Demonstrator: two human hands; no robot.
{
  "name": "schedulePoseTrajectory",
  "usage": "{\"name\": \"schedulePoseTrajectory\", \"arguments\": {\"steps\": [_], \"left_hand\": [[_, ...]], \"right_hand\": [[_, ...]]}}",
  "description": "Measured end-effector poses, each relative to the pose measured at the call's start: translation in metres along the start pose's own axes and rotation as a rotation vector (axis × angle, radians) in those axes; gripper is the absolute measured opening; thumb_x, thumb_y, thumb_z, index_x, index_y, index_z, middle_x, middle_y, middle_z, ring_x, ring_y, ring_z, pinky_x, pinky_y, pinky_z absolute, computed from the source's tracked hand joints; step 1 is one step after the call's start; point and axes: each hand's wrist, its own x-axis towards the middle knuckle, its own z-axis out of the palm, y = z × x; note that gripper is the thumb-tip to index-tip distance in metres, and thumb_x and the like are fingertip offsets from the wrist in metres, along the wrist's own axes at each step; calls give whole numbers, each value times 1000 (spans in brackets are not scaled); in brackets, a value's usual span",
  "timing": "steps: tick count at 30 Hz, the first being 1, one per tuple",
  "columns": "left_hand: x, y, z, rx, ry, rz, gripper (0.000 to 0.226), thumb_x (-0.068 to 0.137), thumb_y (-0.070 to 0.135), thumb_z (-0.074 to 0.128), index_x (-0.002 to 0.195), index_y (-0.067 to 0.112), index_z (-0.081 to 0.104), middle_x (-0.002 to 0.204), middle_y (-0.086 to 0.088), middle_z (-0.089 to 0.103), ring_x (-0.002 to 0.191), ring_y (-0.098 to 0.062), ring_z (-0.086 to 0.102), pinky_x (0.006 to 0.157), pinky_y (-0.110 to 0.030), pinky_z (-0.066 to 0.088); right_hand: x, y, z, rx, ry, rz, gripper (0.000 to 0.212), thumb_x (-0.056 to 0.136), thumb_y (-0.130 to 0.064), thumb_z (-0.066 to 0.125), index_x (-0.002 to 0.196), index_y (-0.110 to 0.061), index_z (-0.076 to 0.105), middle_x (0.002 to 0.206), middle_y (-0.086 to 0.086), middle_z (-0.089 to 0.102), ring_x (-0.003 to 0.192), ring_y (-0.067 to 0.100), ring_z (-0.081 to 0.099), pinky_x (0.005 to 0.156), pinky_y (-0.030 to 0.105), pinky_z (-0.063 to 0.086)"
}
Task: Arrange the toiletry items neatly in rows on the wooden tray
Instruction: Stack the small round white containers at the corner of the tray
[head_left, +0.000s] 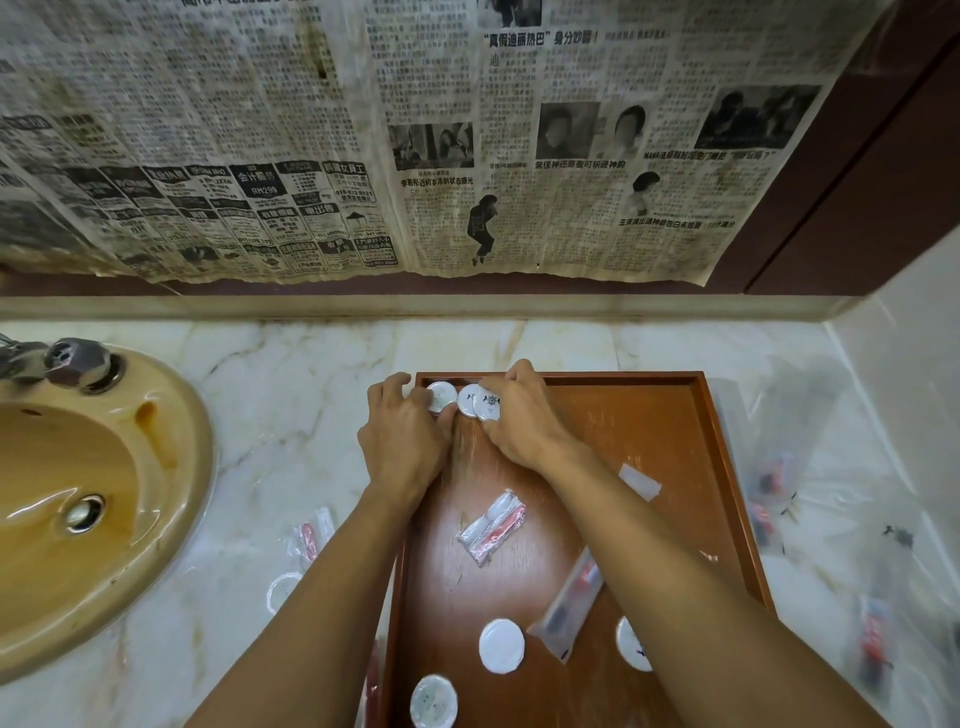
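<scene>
A wooden tray (670, 436) holds three round white soaps (488, 404) lined along its far-left corner, three more (501, 646) near its front edge, and plastic-wrapped kits (492, 526) at its centre.

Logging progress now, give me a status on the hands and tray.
Left hand and right hand both on round soaps at wooden tray's far-left corner. Three lined up. Loose packets mid-tray, unsorted.
</scene>
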Motion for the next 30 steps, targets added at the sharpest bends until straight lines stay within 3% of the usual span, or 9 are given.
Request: {"name": "schedulePoseTrajectory", "arguments": {"steps": [11, 15, 20, 24, 30], "left_hand": [[1, -4, 0, -70, -23, -52, 35, 89, 47, 60, 110, 20, 68, 134, 4, 51, 132, -16, 34, 80, -37, 44], [0, -7, 1, -63, -10, -27, 37, 90, 49, 59, 114, 22, 68, 130, 4, 55, 129, -17, 38, 78, -37, 45], [-5, -11, 4, -37, -1, 12, 36, 92, 46, 56, 119, 24, 66, 132, 2, 54, 131, -19, 37, 79, -40, 47], [-4, -9, 4, -18, 11, 34, 35, 92, 43, 57, 116, 21, 68, 131, 1, 55, 131, -19, 37, 75, -39, 47], [-5, -5, 1, -35, 30, 36, 33, 91, 38, 60, 113, 16, 69, 132, -2, 55, 131, -21, 38, 75, -40, 47]], "right_hand": [[14, -15, 10, -72, 16, 5, 41, 85, -12, 62, 123, -7, 51, 122, 12, 45, 114, 29, 43, 91, 39, 46], [15, -12, 16, -34, 56, 14, 37, 84, -12, 63, 119, -3, 54, 120, 12, 48, 114, 28, 43, 92, 32, 40], [9, -10, 22, 89, 117, 45, 46, 83, -11, 66, 126, -3, 51, 124, 13, 51, 121, 28, 41, 96, 28, 33], [6, -11, 27, 179, 199, 59, 46, 78, -4, 69, 121, -2, 54, 119, 16, 51, 112, 30, 48, 93, 30, 37], [6, -11, 25, 194, 193, 36, 51, 78, 1, 65, 127, -1, 50, 119, 15, 52, 113, 28, 46, 93, 26, 34]]}}
